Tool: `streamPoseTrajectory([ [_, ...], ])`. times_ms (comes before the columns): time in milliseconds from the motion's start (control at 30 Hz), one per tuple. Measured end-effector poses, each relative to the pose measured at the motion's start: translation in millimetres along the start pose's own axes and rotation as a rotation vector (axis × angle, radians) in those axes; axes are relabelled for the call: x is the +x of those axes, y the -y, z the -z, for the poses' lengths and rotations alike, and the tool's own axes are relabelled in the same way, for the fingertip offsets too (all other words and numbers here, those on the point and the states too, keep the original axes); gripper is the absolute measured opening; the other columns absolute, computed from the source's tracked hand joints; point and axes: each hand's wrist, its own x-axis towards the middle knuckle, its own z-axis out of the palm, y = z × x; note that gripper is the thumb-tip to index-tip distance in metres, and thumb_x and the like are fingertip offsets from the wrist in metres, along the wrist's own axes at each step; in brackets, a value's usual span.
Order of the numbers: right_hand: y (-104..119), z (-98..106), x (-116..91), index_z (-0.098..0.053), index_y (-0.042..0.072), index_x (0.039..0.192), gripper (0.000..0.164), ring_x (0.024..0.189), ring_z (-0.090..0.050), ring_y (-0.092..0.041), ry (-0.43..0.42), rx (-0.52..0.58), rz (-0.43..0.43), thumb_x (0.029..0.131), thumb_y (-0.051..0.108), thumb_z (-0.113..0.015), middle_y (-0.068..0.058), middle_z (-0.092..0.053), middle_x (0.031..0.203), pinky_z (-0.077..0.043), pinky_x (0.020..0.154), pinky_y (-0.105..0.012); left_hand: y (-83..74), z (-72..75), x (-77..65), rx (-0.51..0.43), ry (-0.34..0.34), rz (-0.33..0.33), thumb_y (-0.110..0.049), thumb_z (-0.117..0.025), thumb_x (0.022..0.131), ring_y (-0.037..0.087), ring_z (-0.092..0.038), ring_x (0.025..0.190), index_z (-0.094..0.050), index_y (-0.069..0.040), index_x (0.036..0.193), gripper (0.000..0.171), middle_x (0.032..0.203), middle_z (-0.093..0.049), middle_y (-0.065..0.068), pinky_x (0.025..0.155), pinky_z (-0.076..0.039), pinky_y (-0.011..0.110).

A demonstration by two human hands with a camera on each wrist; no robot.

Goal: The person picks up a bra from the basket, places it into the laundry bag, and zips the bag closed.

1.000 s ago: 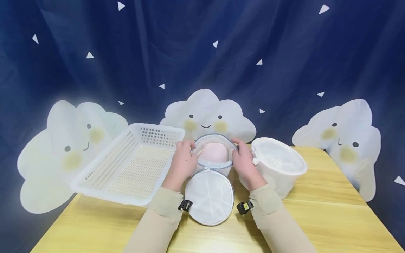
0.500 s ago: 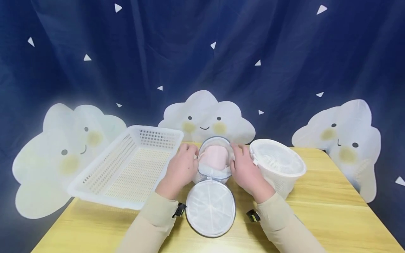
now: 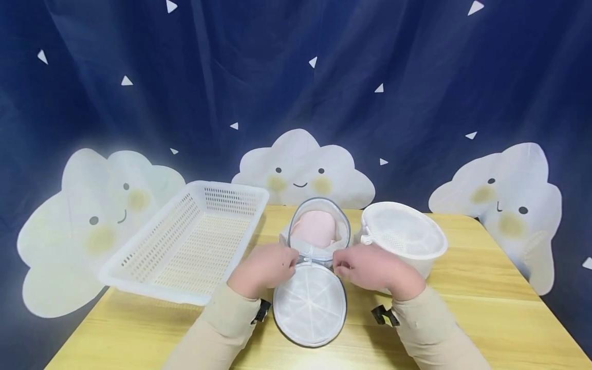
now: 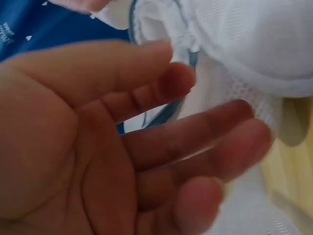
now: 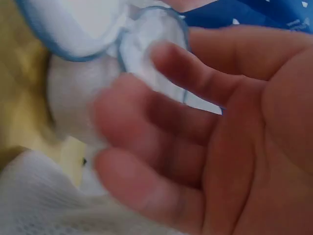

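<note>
A white mesh laundry bag [image 3: 343,232] with blue-grey trim stands at the middle of the table, its mouth uncovered. Inside it sits a smooth, rounded pink piece [image 3: 317,229], most of which is hidden by the bag. The bag's round lid [image 3: 310,308] lies folded down toward the front, joined by a small tab. My left hand [image 3: 268,267] is at the left of this joint, fingers loosely bent and nothing held. On the other side my right hand [image 3: 374,267] mirrors it, its fingertips close to the rim. Both wrist views show relaxed, bent fingers with bare palms.
To the left stands a large white plastic basket [image 3: 199,252] with slotted walls. A second white mesh bag [image 3: 404,231], its top covered, stands close behind my right hand. A dark blue curtain [image 3: 296,77] with cloud prints hangs behind the wooden table [image 3: 485,298].
Both hands have come off the sides of the bag's rim and moved toward me, to the joint of the lid. The lid has settled slightly nearer to me.
</note>
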Motion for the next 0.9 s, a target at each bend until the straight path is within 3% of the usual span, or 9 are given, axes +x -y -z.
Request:
streamPoseTrajectory([
  [100, -5, -10, 3, -0.057, 0.025, 0.080, 0.021, 0.064, -0.046, -0.004, 0.112, 0.043, 0.035, 0.098, 0.014, -0.057, 0.013, -0.045, 0.068, -0.042, 0.062, -0.027, -1.3, -4.8, 0.5, -0.007, 0.067, -0.012, -0.009, -0.061, 0.087, 0.015, -0.047, 0.059, -0.050, -0.019, 0.068, 0.025, 0.063, -0.048, -0.004, 0.054, -0.040, 0.034],
  [200, -8, -18, 6, -0.062, 0.021, 0.086, 0.019, 0.061, -0.049, -0.005, 0.191, 0.144, 0.030, 0.100, 0.010, -0.055, 0.012, -0.052, 0.075, -0.045, 0.063, -0.027, -3.7, -9.1, 1.5, -0.016, 0.125, 0.019, -0.007, -0.061, 0.084, 0.015, -0.049, 0.061, -0.053, -0.019, 0.069, 0.021, 0.066, -0.051, -0.005, 0.056, -0.042, 0.034],
  [367, -13, -24, 6, -0.066, 0.019, 0.096, 0.024, 0.057, -0.060, -0.020, 0.209, 0.334, -0.015, 0.102, 0.003, -0.049, -0.003, -0.061, 0.078, -0.050, 0.057, -0.029, -2.9, -11.5, 4.4, -0.041, 0.143, 0.076, -0.008, -0.056, 0.094, 0.016, -0.053, 0.065, -0.061, -0.015, 0.079, 0.017, 0.075, -0.058, -0.001, 0.061, -0.048, 0.036],
  [533, -21, -21, 10, -0.068, 0.019, 0.103, 0.037, 0.061, -0.063, -0.025, 0.067, 0.456, 0.031, 0.098, -0.006, -0.040, -0.005, -0.063, 0.078, -0.052, 0.056, -0.032, 7.0, -3.5, 5.2, -0.119, 0.046, 0.098, -0.002, -0.052, 0.095, 0.018, -0.055, 0.068, -0.060, -0.014, 0.080, 0.021, 0.074, -0.057, 0.001, 0.064, -0.049, 0.036],
  [633, -26, -19, 13, -0.068, 0.017, 0.108, 0.033, 0.079, -0.064, -0.019, -0.079, 0.560, 0.049, 0.100, -0.003, -0.043, 0.001, -0.067, 0.093, -0.054, 0.070, -0.032, 14.5, 2.6, 5.6, -0.224, -0.023, 0.141, 0.003, -0.048, 0.092, 0.020, -0.058, 0.076, -0.062, -0.012, 0.084, 0.022, 0.081, -0.062, 0.003, 0.070, -0.050, 0.037],
  [767, -28, -19, 17, -0.065, 0.008, 0.113, 0.018, 0.095, -0.062, -0.019, -0.202, 0.842, 0.007, 0.100, 0.002, -0.055, -0.007, -0.068, 0.105, -0.052, 0.081, -0.030, 22.4, 10.5, 6.0, -0.450, -0.148, 0.208, 0.004, -0.042, 0.094, 0.023, -0.061, 0.088, -0.064, -0.011, 0.091, 0.027, 0.099, -0.067, 0.008, 0.078, -0.052, 0.038],
  [900, -25, -22, 21, -0.062, 0.003, 0.118, 0.024, 0.092, -0.061, -0.021, -0.276, 1.020, -0.059, 0.094, 0.000, -0.061, -0.010, -0.063, 0.113, -0.053, 0.075, -0.030, 25.5, 19.0, 5.1, -0.711, -0.271, 0.264, -0.004, -0.041, 0.099, 0.022, -0.060, 0.088, -0.067, -0.012, 0.092, 0.029, 0.107, -0.067, 0.008, 0.075, -0.049, 0.036],
])
